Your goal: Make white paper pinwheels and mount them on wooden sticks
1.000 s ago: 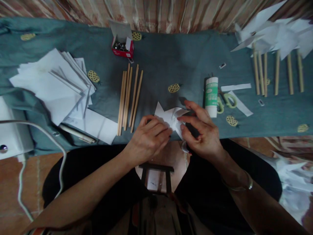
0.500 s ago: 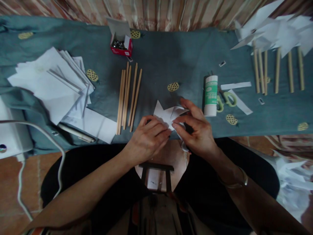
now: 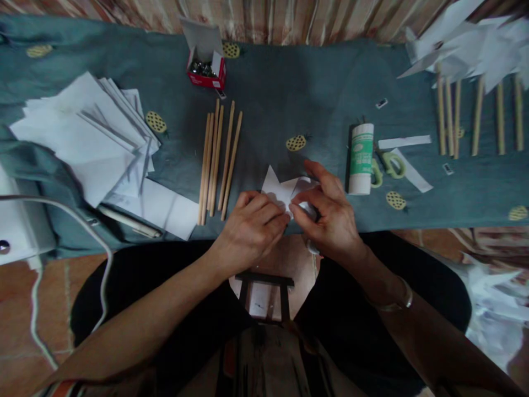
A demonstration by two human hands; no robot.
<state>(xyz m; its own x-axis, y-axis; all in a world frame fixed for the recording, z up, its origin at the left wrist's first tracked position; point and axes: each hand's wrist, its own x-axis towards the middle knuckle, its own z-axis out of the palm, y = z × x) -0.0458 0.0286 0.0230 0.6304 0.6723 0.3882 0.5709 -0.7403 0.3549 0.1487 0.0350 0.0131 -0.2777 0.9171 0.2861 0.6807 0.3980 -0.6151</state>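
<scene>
A white paper pinwheel (image 3: 278, 187) with pointed, folded corners lies between my hands at the table's front edge. My left hand (image 3: 253, 229) is closed on its near left side, fingers curled over the paper. With thumb and index finger, my right hand (image 3: 330, 212) pinches the paper close to its middle, while the other fingers arch over a curled flap. The lower part of the paper is hidden by my hands. Left of them lie several thin wooden sticks (image 3: 219, 160). A glue stick (image 3: 361, 160) with a green label lies to the right, beside green-handled scissors (image 3: 390, 165).
A red box of metal pins (image 3: 206, 77) stands open at the back. White paper sheets (image 3: 86, 132) are piled at left, near a pen (image 3: 130, 221) and a white cable (image 3: 99, 248). Finished pinwheels (image 3: 467, 49) on sticks lie at far right. Paper strips (image 3: 405, 141) lie by the scissors.
My right thumb and index finger have drawn closer together at the paper's middle, and the right flap is curled further inward. The camera view has shifted slightly.
</scene>
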